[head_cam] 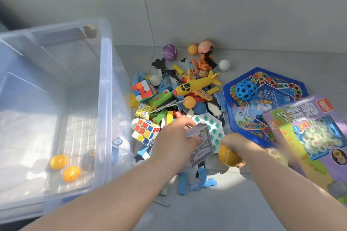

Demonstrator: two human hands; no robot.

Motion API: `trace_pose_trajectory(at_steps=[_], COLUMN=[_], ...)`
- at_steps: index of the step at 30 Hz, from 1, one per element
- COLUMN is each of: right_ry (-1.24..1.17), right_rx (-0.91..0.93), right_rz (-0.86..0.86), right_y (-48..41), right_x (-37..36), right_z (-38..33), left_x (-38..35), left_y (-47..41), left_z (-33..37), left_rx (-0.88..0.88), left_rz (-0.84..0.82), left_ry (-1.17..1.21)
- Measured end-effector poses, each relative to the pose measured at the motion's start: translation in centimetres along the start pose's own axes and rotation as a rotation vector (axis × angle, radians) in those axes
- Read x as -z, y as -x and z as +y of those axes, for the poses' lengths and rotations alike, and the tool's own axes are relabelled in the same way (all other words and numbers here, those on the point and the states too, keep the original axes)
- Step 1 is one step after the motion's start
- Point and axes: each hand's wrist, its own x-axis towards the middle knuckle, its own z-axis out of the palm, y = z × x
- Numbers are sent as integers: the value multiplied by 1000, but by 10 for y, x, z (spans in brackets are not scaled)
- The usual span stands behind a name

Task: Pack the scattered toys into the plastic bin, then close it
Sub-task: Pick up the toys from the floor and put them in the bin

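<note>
Gripping a light, stiff card box [201, 146], left hand [173, 137] pinches its top end; right hand [242, 143] curls round a smooth ball [227, 156], probably slippery. Toy pile [169, 103] lies on the floor [225, 208] beside the open plastic bin [107, 80].

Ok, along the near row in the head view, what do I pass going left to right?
First the plastic bin → white-faced puzzle cube → left hand holding the card box → right hand holding a yellow ball → purple game box.
</note>
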Motion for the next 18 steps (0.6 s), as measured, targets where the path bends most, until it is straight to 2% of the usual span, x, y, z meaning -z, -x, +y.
trace_pose_trajectory(at_steps=[4, 9, 14, 16, 18], right_ry=[49, 74, 66, 113, 207], right_rx=[36, 129, 408, 526, 668], right_rz=[88, 175, 414, 520, 622], right_y=[7, 26, 82, 119, 152], right_x=[-5, 3, 28, 33, 28], right_z=[9, 8, -39, -72, -112], left_x=[68, 168, 218, 225, 229], left_y=[10, 19, 20, 20, 20], left_z=[16, -26, -108, -135, -163], left_rx=[-117, -256, -116, -13, 70], left_rz=[83, 366, 587, 545, 417], left_ry=[200, 282, 125, 17, -98])
